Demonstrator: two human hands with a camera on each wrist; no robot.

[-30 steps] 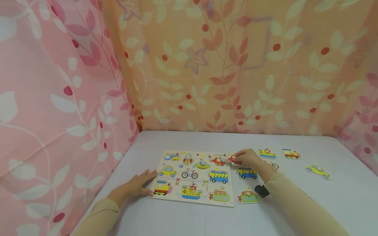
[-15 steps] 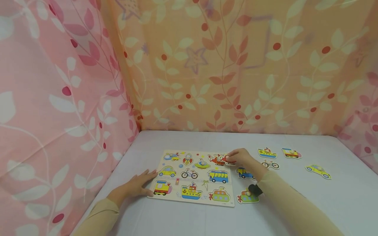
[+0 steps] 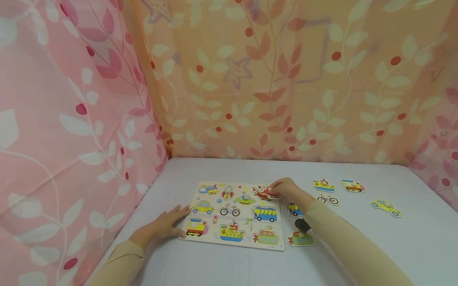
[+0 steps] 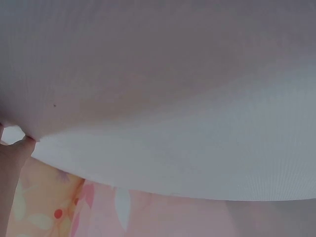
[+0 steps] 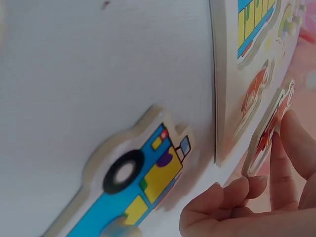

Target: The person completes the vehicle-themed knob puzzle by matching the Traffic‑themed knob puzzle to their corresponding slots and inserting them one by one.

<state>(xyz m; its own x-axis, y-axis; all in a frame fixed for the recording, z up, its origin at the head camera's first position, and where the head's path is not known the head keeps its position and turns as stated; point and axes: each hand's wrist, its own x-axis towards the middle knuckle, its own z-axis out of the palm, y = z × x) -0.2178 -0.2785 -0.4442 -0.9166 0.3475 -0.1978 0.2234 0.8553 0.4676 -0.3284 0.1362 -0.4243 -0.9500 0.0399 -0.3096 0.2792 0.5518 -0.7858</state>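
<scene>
My right hand point(image 3: 290, 191) pinches a red helicopter puzzle piece point(image 3: 269, 191) over the top right corner of the wooden puzzle board point(image 3: 247, 242), partly overlapping the printed red helicopter recess. In the right wrist view the helicopter piece point(image 5: 264, 138) is tilted and raised above the board, with thumb and fingers on it. My left hand point(image 3: 165, 225) rests at the board's left edge, fingers spread. Only part of that left hand point(image 4: 12, 165) enters the left wrist view. The plane point(image 3: 208, 190), rocket point(image 3: 227, 193) and flying saucer point(image 3: 245, 198) pieces sit in the top row.
Right of the board lie a bus piece point(image 3: 294, 209), partly behind my sleeve, and a green submarine piece point(image 3: 301, 240). Farther out are boat point(image 3: 324, 186), train point(image 3: 353, 186), bicycle point(image 3: 327, 200) and yellow car point(image 3: 385, 208) pieces. Patterned curtains point(image 3: 229, 99) surround the white table.
My right hand has carried the helicopter piece leftward, from beside the board to over its top right corner. The left hand has stayed in place.
</scene>
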